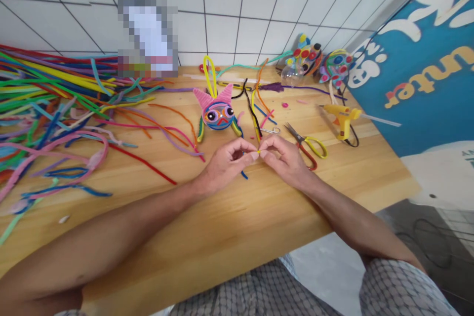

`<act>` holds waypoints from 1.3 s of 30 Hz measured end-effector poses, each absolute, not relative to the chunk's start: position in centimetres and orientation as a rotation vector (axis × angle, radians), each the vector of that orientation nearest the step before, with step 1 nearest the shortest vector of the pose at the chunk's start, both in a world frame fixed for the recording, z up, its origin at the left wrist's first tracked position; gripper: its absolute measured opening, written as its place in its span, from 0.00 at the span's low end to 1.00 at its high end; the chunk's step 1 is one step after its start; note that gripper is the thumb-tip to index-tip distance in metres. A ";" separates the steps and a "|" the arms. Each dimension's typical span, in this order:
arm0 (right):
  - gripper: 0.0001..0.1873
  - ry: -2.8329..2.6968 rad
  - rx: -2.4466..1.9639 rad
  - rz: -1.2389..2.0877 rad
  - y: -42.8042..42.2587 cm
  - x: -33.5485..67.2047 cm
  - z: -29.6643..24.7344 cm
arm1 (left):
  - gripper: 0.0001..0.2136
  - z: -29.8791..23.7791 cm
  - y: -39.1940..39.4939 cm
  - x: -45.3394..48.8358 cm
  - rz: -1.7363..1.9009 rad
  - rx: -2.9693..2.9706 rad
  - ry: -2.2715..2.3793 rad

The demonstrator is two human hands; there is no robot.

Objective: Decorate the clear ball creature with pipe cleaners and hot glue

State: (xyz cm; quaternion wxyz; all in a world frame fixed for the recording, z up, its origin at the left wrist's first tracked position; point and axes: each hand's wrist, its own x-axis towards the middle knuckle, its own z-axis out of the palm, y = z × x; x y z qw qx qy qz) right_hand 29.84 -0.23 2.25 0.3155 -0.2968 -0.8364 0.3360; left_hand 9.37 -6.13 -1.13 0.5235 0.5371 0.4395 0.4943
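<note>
My left hand (234, 159) and my right hand (284, 159) meet at the fingertips above the table. Both are closed in a pinch on a small yellow pipe cleaner piece (258, 152), mostly covered by the fingers. Just beyond them sits a round figure (219, 114) with pink pointed ears, large eyes, a yellow loop on top and green-yellow limbs. Black and yellow pipe cleaners (254, 113) lie behind my fingertips. To the right of my right hand are scissors (304, 142) with red and yellow handles, blades apart.
Many coloured pipe cleaners (55, 79) are heaped on the left of the wooden table (229, 237). A yellow glue gun (342, 119) stands at the right. Two decorated figures (305, 57) and a clear dome (292, 75) are near the tiled wall. A cutter (234, 85) lies behind.
</note>
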 end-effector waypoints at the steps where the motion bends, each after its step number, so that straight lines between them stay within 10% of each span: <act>1: 0.05 -2.211 -0.780 0.891 -0.3 29.9 2.2 | 0.13 -1.2 -6.2 9.4 1.176 1.306 1.052; 39: 0.16 -2.099 -0.839 1.528 1.8 31.2 1.8 | 0.11 -0.6 -6.0 9.7 1.142 1.454 1.027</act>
